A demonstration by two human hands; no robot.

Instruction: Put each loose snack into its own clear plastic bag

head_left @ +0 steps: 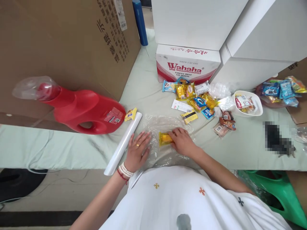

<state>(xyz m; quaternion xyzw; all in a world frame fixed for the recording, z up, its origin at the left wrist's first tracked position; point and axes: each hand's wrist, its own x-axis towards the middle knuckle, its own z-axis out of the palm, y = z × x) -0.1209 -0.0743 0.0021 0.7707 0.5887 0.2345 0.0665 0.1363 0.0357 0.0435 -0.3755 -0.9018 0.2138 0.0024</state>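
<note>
Worktop (72, 156) gets tight on the left: one slick white roll (123, 145) lies slantwise, low end reaching the front edge, one hard red plastic jug (96, 110) just beyond it. More elbow room on the right, where the soft green cloth (247, 147) runs on. Left hand (137, 148) is spread palm down on crinkly clear film (153, 123) by the roll. Right hand (182, 141) has its fingers over the right end of one shiny yellow packet (164, 139) on that film, can't tell if pinching or just pressing. Far side: one Wahaha carton (188, 65), one white tub (258, 111), plus a snack pile (190, 91) too jumbled to count
</note>
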